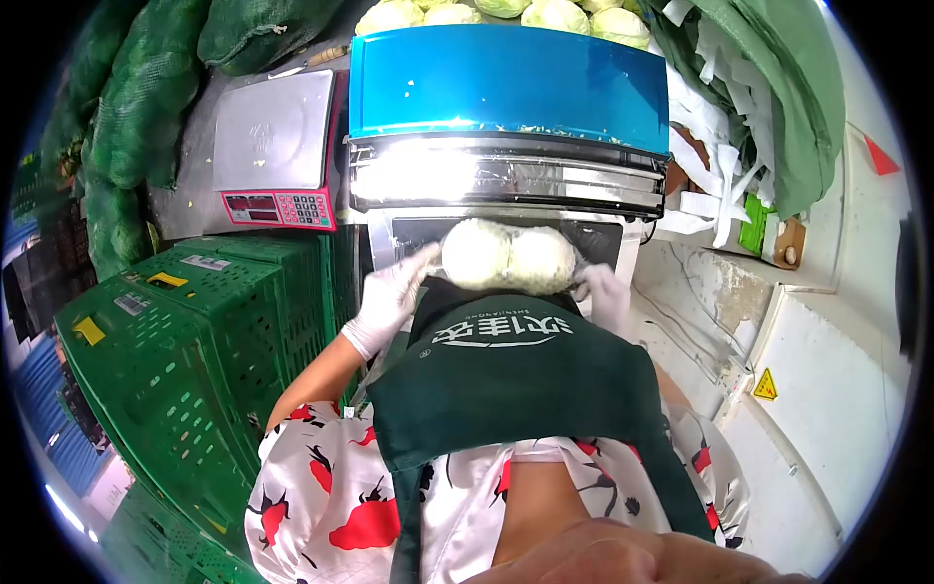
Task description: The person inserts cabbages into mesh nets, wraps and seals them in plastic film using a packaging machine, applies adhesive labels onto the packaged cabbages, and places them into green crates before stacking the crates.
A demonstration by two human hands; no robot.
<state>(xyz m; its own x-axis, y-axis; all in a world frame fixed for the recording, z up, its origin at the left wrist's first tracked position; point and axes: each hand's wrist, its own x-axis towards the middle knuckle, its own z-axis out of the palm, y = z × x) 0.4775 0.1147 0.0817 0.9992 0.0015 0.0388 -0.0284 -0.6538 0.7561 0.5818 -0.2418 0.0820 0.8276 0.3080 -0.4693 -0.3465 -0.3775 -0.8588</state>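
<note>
Two pale round cabbages (475,255) lie side by side, wrapped together in clear plastic film (511,234), just in front of my apron. My left hand (394,297), in a white glove, is at the left end of this pack, its fingers closed on the film. At the opposite end my right hand (605,295), also gloved and slightly blurred, has its fingertips drawn together on the film. Beneath the pack is the dark plate (413,230) of a film-wrapping machine with a blue cover (506,83).
A red-edged weighing scale (272,131) stands left of the machine. Green crates (146,321) are stacked at the left, below green mesh sacks (146,92). More cabbages (556,16) lie behind the blue cover. White strips (715,200) hang at the right near a wall.
</note>
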